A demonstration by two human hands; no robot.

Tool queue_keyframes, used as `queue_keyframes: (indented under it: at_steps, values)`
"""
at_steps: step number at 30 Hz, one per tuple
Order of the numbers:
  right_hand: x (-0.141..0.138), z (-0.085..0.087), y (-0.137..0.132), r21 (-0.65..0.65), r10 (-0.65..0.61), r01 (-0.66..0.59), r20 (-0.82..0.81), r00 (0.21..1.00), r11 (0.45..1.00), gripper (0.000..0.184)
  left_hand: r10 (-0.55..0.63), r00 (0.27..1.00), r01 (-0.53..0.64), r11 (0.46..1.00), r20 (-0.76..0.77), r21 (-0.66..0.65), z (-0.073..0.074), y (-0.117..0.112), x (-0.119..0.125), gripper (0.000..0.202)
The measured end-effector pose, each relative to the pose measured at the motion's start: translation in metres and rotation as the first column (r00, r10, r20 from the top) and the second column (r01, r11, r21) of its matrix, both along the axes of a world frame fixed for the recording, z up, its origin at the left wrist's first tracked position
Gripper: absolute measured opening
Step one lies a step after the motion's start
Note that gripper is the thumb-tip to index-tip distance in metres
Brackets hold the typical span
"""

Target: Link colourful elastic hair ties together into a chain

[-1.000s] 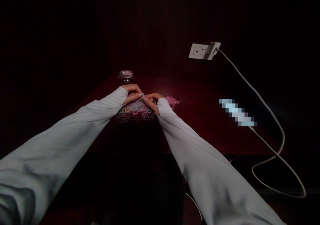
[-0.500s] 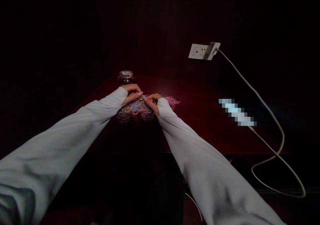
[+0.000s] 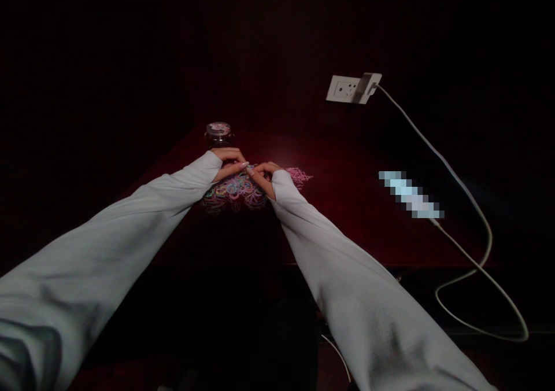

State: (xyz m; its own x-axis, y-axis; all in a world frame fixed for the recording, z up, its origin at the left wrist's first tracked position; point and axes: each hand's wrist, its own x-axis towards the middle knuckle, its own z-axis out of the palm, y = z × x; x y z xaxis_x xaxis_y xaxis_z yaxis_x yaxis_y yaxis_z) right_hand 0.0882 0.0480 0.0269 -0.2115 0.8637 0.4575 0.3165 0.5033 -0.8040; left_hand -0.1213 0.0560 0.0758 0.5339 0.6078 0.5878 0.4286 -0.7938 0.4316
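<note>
My left hand (image 3: 229,162) and my right hand (image 3: 264,177) meet above a loose pile of small multicoloured elastic bands (image 3: 234,193) on the dark red table. Thumb and fingers are pinched together on each hand, with the two thumb tips almost touching. Whatever lies between the fingertips is too small and dim to make out. Beyond my right wrist is a separate heap of pink bands (image 3: 299,176), partly covered by the sleeve. Behind my left hand stands a small clear jar (image 3: 219,132) with a patterned lid.
A white socket plate (image 3: 344,89) with a charger (image 3: 369,88) is at the back right. Its white cable (image 3: 451,168) loops down past the table's front edge (image 3: 347,265) to a blurred-out bright device (image 3: 411,195) on the right.
My hands stay together over the pile; only the fingertips seem to have shifted very slightly. The view has moved a tiny bit.
</note>
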Motion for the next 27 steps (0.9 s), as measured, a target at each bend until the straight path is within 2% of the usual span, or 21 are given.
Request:
queue_keyframes:
  at_steps: [15, 27]
  values:
    - [0.0020, 0.0008, 0.0021, -0.005, -0.041, 0.041, -0.022, 0.999, 0.999, 0.047, 0.029, 1.000, -0.029, 0.999, -0.005, 0.017, -0.0028, 0.0030, -0.0027, 0.046]
    - [0.0036, -0.0015, 0.0032, 0.009, -0.032, 0.032, -0.005, 0.999, 0.999, 0.042, 0.018, 1.000, -0.018, 1.000, 0.021, 0.012, -0.0041, 0.0045, -0.0016, 0.043]
